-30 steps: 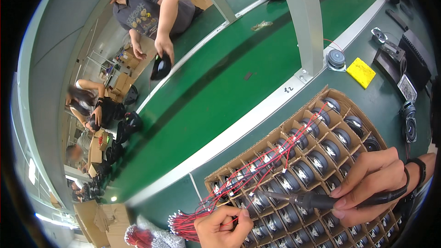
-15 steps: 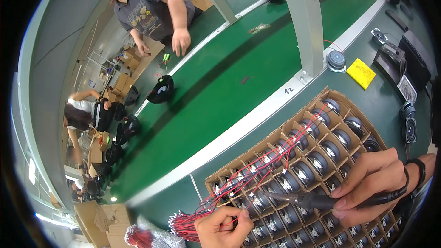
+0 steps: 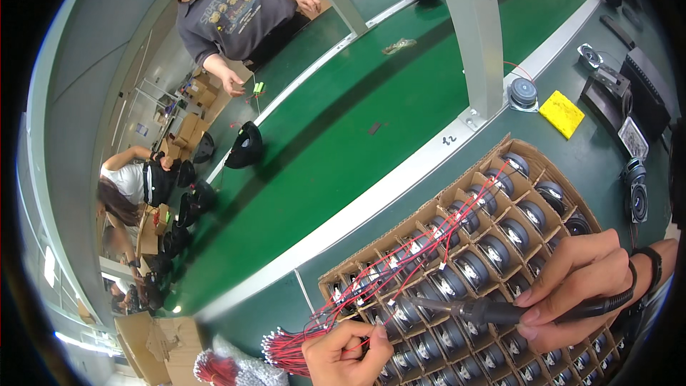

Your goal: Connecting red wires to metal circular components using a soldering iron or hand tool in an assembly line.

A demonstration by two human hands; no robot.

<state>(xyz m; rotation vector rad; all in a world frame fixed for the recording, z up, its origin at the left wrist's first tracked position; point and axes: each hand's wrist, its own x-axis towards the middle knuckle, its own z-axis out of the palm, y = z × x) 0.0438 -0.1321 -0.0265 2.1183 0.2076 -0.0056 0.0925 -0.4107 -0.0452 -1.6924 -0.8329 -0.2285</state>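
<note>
Right hand: our right hand (image 3: pixel 579 289) grips the soldering iron (image 3: pixel 493 309), fingers wrapped tight, tip toward 9 o'clock.
Left hand: our left hand (image 3: pixel 346 350) pinches red wires (image 3: pixel 300 343), fingers narrow.
Tray: the cardboard tray (image 3: pixel 429 207) of speakers fills the worktop's 5 o'clock corner.
Open room: the green belt (image 3: pixel 343 136) lies beyond its 11 o'clock edge.

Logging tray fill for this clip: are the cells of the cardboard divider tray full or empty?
Mostly full. Nearly every visible cell of the cardboard divider tray holds a round speaker; cells under the right hand are hidden.
</note>
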